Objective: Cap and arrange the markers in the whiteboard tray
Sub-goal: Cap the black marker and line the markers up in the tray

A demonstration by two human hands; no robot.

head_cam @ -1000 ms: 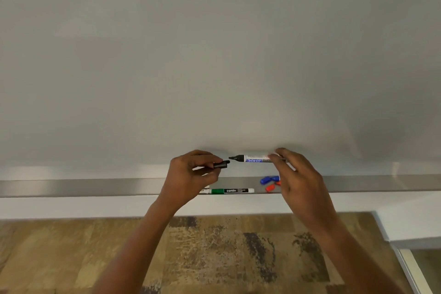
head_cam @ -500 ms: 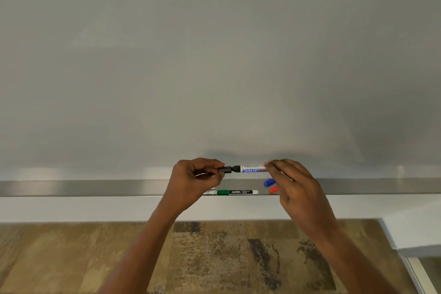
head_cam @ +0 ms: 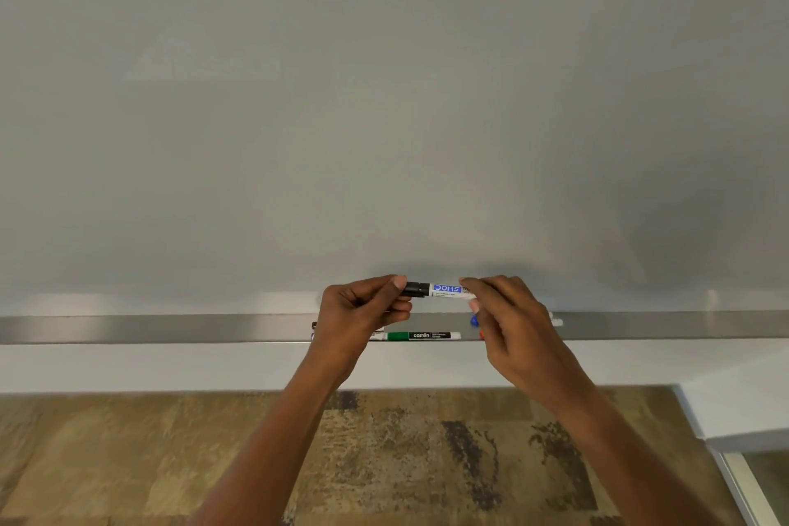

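A white marker with a blue label (head_cam: 446,290) is held level just above the metal whiteboard tray (head_cam: 170,328). My right hand (head_cam: 508,320) grips its barrel end. My left hand (head_cam: 363,314) pinches the black cap (head_cam: 416,289), which sits on the marker's tip. In the tray below lies a green-banded marker (head_cam: 422,336). A blue cap (head_cam: 474,320) and a red cap (head_cam: 481,334) peek out beside my right hand. Other marker ends show behind both hands: a white one (head_cam: 556,321) at the right, a dark one (head_cam: 314,325) at the left.
The grey whiteboard (head_cam: 384,98) fills the upper view. Under the tray runs a white wall strip, then patterned brown carpet (head_cam: 128,457). A white corner ledge (head_cam: 734,410) stands at the lower right.
My left hand brought the black cap rightward onto the marker's tip; a second ago the two were apart. Both hands sit slightly closer together.
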